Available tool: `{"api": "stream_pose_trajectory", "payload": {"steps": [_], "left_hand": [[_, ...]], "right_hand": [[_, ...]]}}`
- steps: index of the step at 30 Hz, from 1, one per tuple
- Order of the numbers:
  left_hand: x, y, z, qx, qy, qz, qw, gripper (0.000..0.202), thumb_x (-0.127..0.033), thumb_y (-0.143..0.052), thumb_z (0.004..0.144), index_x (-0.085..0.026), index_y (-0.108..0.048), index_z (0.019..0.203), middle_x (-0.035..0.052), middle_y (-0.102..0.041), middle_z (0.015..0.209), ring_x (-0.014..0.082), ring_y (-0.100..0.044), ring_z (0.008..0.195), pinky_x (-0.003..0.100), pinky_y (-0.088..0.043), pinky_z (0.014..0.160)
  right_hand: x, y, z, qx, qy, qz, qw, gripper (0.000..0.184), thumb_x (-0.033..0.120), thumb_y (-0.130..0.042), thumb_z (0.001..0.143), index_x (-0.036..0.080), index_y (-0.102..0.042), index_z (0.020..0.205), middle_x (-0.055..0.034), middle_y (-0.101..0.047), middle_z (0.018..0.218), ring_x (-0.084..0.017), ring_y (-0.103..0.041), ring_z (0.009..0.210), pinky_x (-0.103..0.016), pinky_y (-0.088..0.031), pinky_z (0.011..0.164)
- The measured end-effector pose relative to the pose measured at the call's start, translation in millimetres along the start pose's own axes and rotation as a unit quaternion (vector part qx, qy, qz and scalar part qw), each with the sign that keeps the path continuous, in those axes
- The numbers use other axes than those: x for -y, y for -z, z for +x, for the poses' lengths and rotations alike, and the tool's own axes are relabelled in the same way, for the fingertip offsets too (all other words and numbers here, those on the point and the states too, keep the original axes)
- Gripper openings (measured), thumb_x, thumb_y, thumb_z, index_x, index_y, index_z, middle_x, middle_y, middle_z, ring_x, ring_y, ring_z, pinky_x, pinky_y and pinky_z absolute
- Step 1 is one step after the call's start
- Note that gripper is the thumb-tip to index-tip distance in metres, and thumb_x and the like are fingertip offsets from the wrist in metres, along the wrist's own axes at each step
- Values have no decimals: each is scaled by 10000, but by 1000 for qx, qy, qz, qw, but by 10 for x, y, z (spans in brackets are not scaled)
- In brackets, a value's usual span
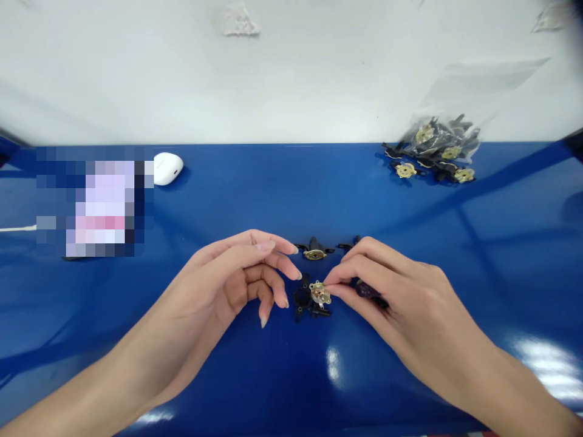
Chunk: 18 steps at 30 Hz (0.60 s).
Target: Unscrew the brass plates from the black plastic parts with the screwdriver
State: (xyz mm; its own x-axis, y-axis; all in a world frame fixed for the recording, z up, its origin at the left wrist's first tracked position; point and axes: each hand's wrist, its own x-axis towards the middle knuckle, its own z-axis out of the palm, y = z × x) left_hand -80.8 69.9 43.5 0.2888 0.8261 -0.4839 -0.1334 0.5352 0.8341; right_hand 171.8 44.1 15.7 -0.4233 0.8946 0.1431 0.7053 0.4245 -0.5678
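Open, empty left grip (pixel 228 279) just beside brass-and-black component (pixel 317 295) on blue counter (pixel 255 376); narrow right grip (pixel 392 291) pinched on component. Risk: small part slipping from weak pinch, skidding across glossy surface.

A glossy, smooth blue worktop (pixel 255 194) is shown against a matt white panel (pixel 291 73). Black moulded-plastic brackets (pixel 301 297) with a matt finish are seen fitted with small brass-coloured metal discs (pixel 320 294), their faces lightly shining. More are contained in a thin, crinkled clear plastic bag (pixel 455 128). A smooth, glossy white plastic earbud case (pixel 168 169) is seen at left.
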Motion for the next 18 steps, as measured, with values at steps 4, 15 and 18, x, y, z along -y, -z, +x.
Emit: {"api": "stream_pose_trajectory", "payload": {"steps": [4,15,18], "left_hand": [[-9,-8,-11,-3,3,-1,1000,243,-366,-685,1081,-195,-858,1078,89,-812,1004,203,-734,790,242,-605,595],[-25,-11,-3,-8,12,0,1000,244,-353,-679,1076,-192,-862,1074,91,-813,996,206,-735,790,241,-607,597],[-22,-14,-5,-11,10,-2,1000,243,-353,-679,1075,-189,-858,1063,93,-811,989,205,-732,786,242,-603,596]], "right_hand": [[8,31,-18,13,11,24,1000,94,234,-644,1142,290,-700,1091,35,-718,1069,-125,-714,755,-312,-539,712],[18,47,-49,2,38,25,999,101,193,-667,1117,262,-726,1074,28,-733,1021,-124,-723,784,-296,-552,700],[38,33,-46,-7,48,9,999,126,201,-651,1122,245,-740,1045,15,-723,986,-126,-708,744,-301,-548,672]]}}
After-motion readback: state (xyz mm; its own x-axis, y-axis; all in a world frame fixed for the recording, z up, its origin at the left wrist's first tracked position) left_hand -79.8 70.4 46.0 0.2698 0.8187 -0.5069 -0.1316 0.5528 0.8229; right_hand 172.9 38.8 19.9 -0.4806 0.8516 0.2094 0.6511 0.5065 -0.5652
